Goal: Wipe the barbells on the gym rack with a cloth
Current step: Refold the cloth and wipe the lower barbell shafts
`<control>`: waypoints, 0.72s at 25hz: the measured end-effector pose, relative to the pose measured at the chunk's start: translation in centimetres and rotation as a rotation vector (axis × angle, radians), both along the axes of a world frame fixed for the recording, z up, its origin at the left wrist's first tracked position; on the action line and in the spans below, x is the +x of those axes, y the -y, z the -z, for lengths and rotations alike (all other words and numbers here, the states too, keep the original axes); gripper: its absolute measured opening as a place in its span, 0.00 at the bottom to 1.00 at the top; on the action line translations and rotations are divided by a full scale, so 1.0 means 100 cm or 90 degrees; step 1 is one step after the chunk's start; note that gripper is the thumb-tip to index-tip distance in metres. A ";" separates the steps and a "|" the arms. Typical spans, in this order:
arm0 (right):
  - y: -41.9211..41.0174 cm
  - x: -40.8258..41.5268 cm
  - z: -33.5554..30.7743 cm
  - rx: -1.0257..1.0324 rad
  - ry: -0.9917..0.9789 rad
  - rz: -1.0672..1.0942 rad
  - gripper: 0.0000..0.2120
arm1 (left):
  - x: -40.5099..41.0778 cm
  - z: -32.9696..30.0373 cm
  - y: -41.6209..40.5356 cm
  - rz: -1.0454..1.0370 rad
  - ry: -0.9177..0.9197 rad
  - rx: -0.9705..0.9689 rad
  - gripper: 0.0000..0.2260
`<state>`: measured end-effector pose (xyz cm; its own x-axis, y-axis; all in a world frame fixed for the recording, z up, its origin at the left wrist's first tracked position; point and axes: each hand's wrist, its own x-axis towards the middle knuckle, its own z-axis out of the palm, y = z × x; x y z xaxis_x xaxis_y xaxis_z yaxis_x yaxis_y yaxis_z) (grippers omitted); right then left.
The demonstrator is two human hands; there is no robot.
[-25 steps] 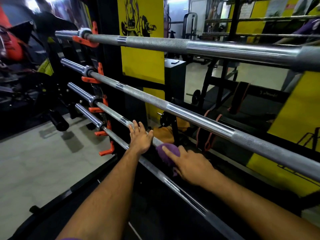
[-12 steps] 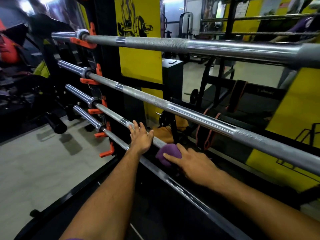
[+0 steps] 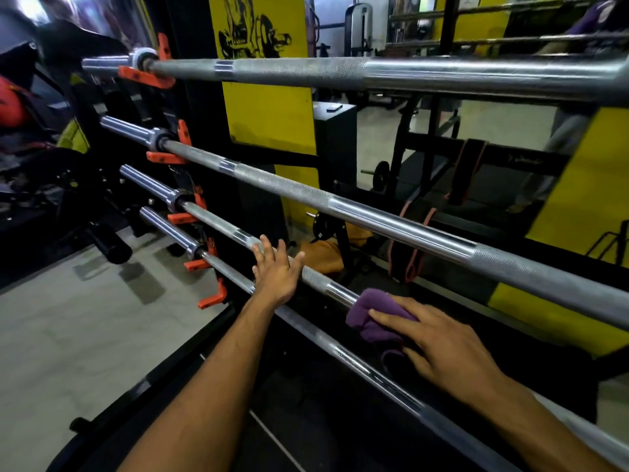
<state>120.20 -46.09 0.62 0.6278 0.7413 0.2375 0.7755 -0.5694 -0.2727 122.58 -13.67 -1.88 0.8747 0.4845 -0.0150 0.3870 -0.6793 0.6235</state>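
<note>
Four steel barbells lie across a black rack on orange hooks (image 3: pixel 212 299): the top barbell (image 3: pixel 306 71), the second barbell (image 3: pixel 289 192), the third barbell (image 3: pixel 218 221) and the lowest barbell (image 3: pixel 340 349). My left hand (image 3: pixel 277 272) rests flat on the third barbell, fingers spread and laid over it, not curled around it. Further right on that bar, my right hand (image 3: pixel 439 342) presses a bunched purple cloth (image 3: pixel 374 318) onto the shaft. The cloth hides the bar beneath it.
A yellow and black wall panel (image 3: pixel 269 114) stands behind the rack. Resistance bands (image 3: pixel 408 240), a small weight plate (image 3: pixel 379 175) and an orange cloth (image 3: pixel 323 253) lie behind the bars. Grey floor (image 3: pixel 68 335) opens to the left, with a black bench (image 3: pixel 68 185) beyond.
My right hand has slid the purple cloth to the right along the third barbell, away from my left hand. My left hand has stayed in place.
</note>
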 end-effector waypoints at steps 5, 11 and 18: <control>-0.053 -0.017 -0.007 0.227 -0.028 0.029 0.37 | -0.090 -0.021 0.060 0.218 0.210 -0.383 0.21; -0.092 -0.049 0.008 0.235 -0.209 -0.102 0.37 | -0.140 -0.015 0.064 0.097 0.235 -0.528 0.22; -0.070 -0.058 0.045 0.320 -0.401 0.004 0.40 | -0.157 -0.017 0.029 0.199 0.028 -0.568 0.11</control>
